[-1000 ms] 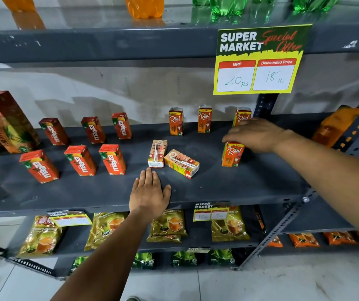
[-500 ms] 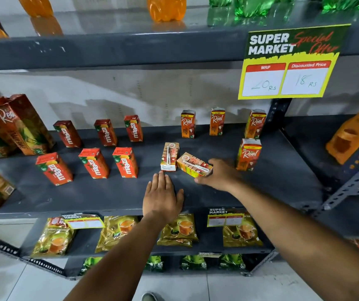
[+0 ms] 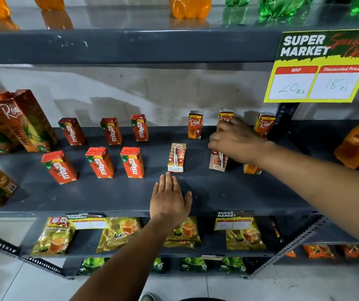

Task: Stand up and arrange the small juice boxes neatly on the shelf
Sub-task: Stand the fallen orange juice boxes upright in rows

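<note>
On the grey middle shelf [image 3: 109,198], my right hand [image 3: 235,140] grips the top of a small orange Real juice box [image 3: 217,162] that stands upright with its straw side toward me. Another small Real box [image 3: 176,157] stands just left of it, straw side facing me too. A further one [image 3: 251,168] peeks out under my right wrist. Behind stand three Real boxes, at back left [image 3: 195,125], half hidden behind my fingers [image 3: 225,116], and at back right [image 3: 264,124]. My left hand [image 3: 169,202] lies flat and empty on the shelf near its front edge.
Several red Maaza boxes [image 3: 99,162] stand in two rows on the left, with tall Real cartons [image 3: 25,120] beyond them. A yellow price sign [image 3: 319,68] hangs from the upper shelf, which carries orange and green bottles. Tea packets [image 3: 120,233] fill the lower shelf. An orange pack [image 3: 358,142] lies far right.
My right hand picked the lying Real box off the shelf, moved it right and back, and now holds it upright. The left hand stayed flat on the shelf.
</note>
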A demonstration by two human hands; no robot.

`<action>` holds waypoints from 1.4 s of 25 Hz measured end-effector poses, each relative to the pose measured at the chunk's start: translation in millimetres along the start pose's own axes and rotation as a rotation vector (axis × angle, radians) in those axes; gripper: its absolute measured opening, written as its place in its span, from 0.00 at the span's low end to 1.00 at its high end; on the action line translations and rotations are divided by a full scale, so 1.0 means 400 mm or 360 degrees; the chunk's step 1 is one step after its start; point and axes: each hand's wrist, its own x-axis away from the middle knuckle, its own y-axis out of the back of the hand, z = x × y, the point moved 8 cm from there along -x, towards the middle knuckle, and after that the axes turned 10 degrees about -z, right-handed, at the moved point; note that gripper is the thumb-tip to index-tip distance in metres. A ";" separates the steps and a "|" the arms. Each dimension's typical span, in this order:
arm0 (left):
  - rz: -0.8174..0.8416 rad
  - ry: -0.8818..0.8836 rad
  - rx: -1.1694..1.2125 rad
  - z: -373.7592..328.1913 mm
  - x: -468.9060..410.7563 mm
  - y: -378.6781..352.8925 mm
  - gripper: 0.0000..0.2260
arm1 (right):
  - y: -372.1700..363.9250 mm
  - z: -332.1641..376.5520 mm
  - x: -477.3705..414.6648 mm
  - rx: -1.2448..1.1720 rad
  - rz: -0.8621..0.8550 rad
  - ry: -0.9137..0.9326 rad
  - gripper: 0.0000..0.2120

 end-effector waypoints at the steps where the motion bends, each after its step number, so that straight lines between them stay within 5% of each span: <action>1: 0.0007 0.0003 -0.0003 0.000 0.000 -0.001 0.34 | -0.005 0.006 0.004 0.0074 -0.0004 0.0125 0.16; 10: 0.0005 0.0017 -0.0002 0.001 0.002 -0.004 0.34 | -0.015 -0.025 0.011 -0.0043 0.0030 0.0191 0.21; 29: 0.0000 0.0016 0.0019 0.002 0.004 -0.001 0.34 | -0.049 -0.105 -0.038 -0.0128 0.0546 -0.0621 0.28; 32: -0.0015 0.0019 0.0039 0.003 0.003 0.001 0.34 | -0.027 -0.050 -0.096 -0.0441 0.0197 -0.0530 0.22; 35: 0.0017 0.0019 0.0039 0.006 0.002 0.002 0.34 | -0.056 0.081 -0.142 -0.0674 0.0290 -0.0140 0.22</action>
